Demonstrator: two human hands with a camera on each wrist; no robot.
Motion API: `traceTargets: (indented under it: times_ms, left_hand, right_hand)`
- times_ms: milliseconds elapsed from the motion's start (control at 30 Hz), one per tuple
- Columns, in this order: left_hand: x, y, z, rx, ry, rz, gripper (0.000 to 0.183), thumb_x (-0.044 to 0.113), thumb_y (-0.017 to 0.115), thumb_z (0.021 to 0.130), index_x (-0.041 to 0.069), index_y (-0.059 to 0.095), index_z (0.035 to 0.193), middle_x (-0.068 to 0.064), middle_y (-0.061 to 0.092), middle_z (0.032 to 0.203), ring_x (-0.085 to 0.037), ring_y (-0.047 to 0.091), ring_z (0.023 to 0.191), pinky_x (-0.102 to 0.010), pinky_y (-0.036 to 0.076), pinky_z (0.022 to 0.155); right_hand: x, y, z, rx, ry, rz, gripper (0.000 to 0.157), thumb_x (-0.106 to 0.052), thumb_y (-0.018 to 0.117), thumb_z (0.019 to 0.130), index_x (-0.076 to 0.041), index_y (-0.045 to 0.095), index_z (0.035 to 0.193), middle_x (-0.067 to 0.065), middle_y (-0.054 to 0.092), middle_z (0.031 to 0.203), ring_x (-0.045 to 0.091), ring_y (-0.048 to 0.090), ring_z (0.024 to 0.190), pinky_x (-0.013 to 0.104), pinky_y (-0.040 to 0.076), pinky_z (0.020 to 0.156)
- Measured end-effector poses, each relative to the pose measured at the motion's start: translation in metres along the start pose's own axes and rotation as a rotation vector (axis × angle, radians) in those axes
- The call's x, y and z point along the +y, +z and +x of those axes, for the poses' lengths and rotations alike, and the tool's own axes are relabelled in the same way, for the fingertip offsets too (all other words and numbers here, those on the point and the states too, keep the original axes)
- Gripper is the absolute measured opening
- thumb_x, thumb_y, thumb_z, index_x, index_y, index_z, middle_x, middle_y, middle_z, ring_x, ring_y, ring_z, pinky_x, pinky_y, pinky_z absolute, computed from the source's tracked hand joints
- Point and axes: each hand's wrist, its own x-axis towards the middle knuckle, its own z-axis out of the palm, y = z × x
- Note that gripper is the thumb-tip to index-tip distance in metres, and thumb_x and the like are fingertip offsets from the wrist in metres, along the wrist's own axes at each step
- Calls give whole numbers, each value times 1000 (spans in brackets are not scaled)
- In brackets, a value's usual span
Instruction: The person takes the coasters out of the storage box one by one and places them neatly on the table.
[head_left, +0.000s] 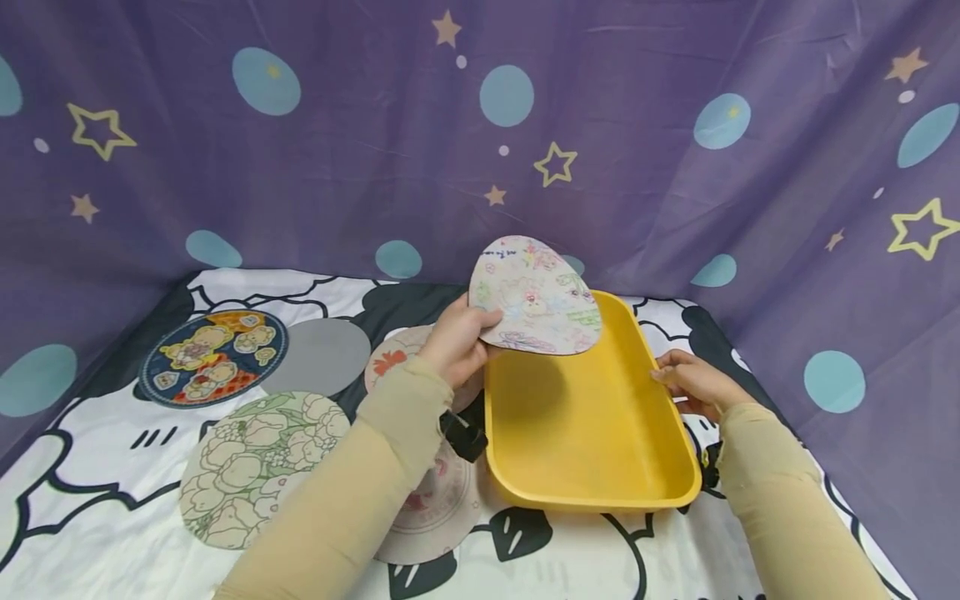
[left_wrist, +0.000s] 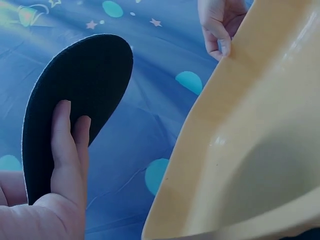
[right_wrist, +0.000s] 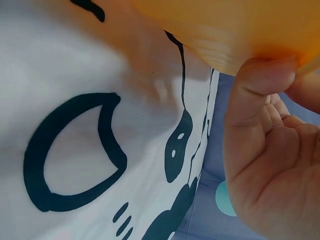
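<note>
My left hand (head_left: pixel 459 343) grips a rounded, pale mouse pad (head_left: pixel 536 296) by its lower left edge, above the tray's far left part. In the left wrist view the black underside of the mouse pad (left_wrist: pixel 92 75) shows, with fingers (left_wrist: pixel 65 150) pressed flat against it. A deep yellow plastic tray (head_left: pixel 592 433) stands in front of me, with bare floor in view. My right hand (head_left: pixel 697 385) pinches its right rim. From the right wrist, the thumb (right_wrist: pixel 260 77) bends against the yellow tray wall (right_wrist: pixel 215 30); the fingertips are partly hidden.
Left of the tray lie a dark blue patterned round pad (head_left: pixel 213 358), a grey round pad (head_left: pixel 318 357), a tulip-print pad (head_left: pixel 255 467) and two pinkish pads, partly covered by my left arm. A purple starry curtain (head_left: pixel 420 150) hangs behind the cloth-covered table (head_left: pixel 585 567).
</note>
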Motion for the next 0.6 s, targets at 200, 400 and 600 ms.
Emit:
traceTargets:
  times_ms: [200,400,600]
  left_hand:
    - [7,-7,-13,-4,-5,-20,51,1,36,105,19,31,153,-12,50,140,-23,57,117,-37,50,95]
    - [14,-16,-29,-20,4,-13,52,2,35,105,21,30,153,-11,48,142,-21,59,116,-31,54,88]
    - [20,-30,-43,-32,34,-2,49,3,36,106,19,30,152,-6,53,130,-13,65,100,-28,56,81]
  right_hand:
    - [-1,0,0,19,13,-8,21,-21,53,101,-8,43,115,-3,63,91,10,63,75,25,59,71]
    - [0,0,0,20,16,-6,21,-20,53,101,-7,44,115,-4,63,91,10,63,75,25,59,71]
    - [0,1,1,13,18,4,19,-19,52,101,-7,44,114,-3,62,91,9,63,74,24,59,72]
